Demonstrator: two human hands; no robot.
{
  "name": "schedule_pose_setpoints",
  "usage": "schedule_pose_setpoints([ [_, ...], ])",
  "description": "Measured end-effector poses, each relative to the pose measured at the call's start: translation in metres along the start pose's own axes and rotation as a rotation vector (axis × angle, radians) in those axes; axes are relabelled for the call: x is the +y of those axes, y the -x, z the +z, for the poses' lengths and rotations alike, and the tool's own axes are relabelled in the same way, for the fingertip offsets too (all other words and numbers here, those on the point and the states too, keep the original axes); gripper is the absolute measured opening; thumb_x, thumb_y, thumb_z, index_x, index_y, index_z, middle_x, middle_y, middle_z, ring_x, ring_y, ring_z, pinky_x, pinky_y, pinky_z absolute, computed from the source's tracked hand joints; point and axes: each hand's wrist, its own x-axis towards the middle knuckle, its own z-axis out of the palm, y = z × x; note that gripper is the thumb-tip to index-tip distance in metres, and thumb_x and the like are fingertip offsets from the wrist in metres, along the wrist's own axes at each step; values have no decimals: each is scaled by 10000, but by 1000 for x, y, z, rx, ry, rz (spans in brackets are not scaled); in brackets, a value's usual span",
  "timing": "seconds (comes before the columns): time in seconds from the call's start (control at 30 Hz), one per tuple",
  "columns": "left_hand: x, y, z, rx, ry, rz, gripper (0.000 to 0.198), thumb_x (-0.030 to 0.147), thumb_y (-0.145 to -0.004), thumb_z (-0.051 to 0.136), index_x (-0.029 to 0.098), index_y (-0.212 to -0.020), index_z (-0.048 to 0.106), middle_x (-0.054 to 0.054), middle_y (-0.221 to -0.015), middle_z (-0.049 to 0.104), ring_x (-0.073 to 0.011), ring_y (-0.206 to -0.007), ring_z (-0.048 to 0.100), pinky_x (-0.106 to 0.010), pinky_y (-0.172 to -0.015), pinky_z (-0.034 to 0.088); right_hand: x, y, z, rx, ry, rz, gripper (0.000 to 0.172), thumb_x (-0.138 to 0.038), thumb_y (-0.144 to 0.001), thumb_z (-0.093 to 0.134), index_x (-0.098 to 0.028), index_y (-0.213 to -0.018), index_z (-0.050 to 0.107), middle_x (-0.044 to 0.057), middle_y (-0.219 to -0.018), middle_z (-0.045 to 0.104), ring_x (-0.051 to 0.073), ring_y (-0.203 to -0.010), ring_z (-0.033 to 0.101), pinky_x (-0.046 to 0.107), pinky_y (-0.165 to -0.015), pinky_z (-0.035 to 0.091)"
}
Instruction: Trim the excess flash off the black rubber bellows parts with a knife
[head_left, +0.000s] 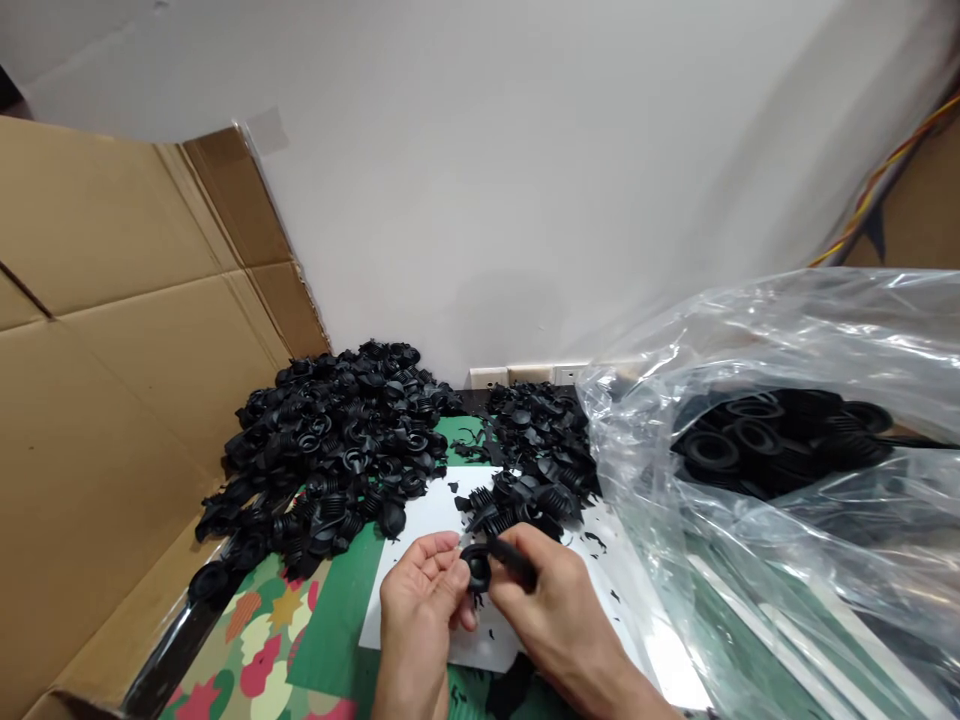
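Observation:
Pinched between the thumb and fingers of my left hand [426, 587] is a round black rubber part [477, 568] with a ring-shaped opening. My right hand [551, 590] is closed around a dark, pen-like tool [513, 562], its tip against the part's right rim. Both hands are over a white sheet [472, 652] strewn with small black scraps. Just beyond them lies a small heap of ribbed black rubber pieces [551, 500]. A larger pile of black rubber parts [337, 430] spreads at the left.
Cardboard [142, 370] stands along the left side. On the right, a clear plastic bag [637, 440] holds black rubber rings [754, 437]. A green mat [341, 610] and a patterned sheet [259, 655] lie underneath. The white wall [487, 200] with sockets [568, 374] rises behind.

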Motion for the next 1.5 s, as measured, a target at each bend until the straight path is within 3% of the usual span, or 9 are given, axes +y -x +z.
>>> schedule_pose_setpoints([
  [0.1,3,-2,-6,62,-17,-7,282,267,-602,748,117,-814,638,4,-579,615,-53,-370,476,-163,-381,307,1,-6,-10,57,-242,211,103,-215,-663,480,-202,-561,486,-36,-500,457,134,-481,440,239,-461,349],
  [0.2,5,-3,-9,105,-29,17,297,282,-573,767,116,-785,643,-12,-599,630,-57,-373,493,-157,-367,277,5,-10,-17,100,-350,319,145,-294,-681,521,-197,-574,510,-55,-465,399,114,-420,366,239,-410,289],
  [0.43,0,-5,-8,178,-32,48,339,291,-512,795,112,-751,634,6,-536,607,-57,-344,493,-140,-342,239,5,-8,-14,-29,-386,357,187,-297,-695,501,-213,-541,435,-86,-461,280,84,-401,224,227,-385,197],
  [0.57,0,-5,-7,191,-30,40,360,298,-489,807,115,-750,638,-4,-548,618,-64,-342,493,-150,-333,255,3,-9,-13,-20,-334,313,139,-298,-674,532,-200,-579,505,-58,-505,415,106,-447,362,231,-436,300],
  [0.67,1,-4,-6,169,-25,32,370,312,-471,818,116,-734,648,-9,-548,626,-61,-337,490,-152,-336,269,3,-8,-10,-113,-333,270,147,-320,-674,556,-177,-667,592,-7,-610,561,158,-577,507,253,-538,393],
  [0.77,1,-2,-5,113,-50,13,348,349,-486,811,114,-705,677,2,-489,598,-56,-349,473,-146,-342,266,1,-6,-6,-210,-369,256,204,-343,-703,555,-151,-715,624,25,-665,619,194,-673,555,272,-606,422],
  [1.0,0,2,-3,12,-59,-20,308,355,-540,791,118,-690,662,8,-508,580,-58,-385,481,-141,-366,255,1,-3,-4,-182,-387,315,139,-249,-684,562,-146,-620,629,-39,-504,502,120,-500,429,230,-485,328],
  [1.3,7,6,-4,-107,109,-116,293,260,-578,776,129,-820,675,43,-510,542,-15,-350,397,-147,-401,258,1,-1,0,-177,-504,495,129,-288,-600,600,-162,-577,586,-58,-460,477,67,-372,295,218,-380,196],
  [1.5,5,5,-5,-76,61,-114,211,280,-596,752,116,-721,707,55,-392,480,-24,-348,382,-150,-420,277,-1,0,0,-170,-461,431,85,-242,-635,595,-179,-649,539,-66,-498,466,88,-436,373,208,-409,273],
])
